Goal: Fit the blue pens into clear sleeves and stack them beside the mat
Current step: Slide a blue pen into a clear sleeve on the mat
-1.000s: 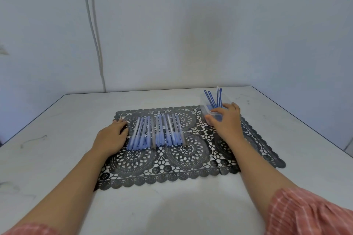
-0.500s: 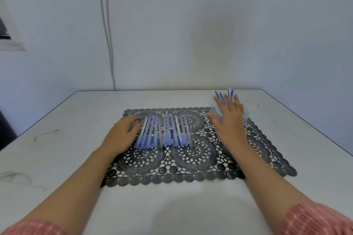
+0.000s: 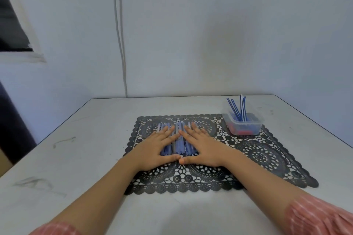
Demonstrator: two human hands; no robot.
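On the dark lace-patterned mat (image 3: 267,156), my left hand (image 3: 154,150) and right hand (image 3: 204,149) lie flat, fingers straight, pressing the row of blue sleeved pens (image 3: 178,143), probably to square them for stacking.

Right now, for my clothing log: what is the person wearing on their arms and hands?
The left hand and right hand are bare, with no gloves, rings or watch visible. The forearms are uncovered. Pink sleeves with a faint pale stripe or check end near the elbows.
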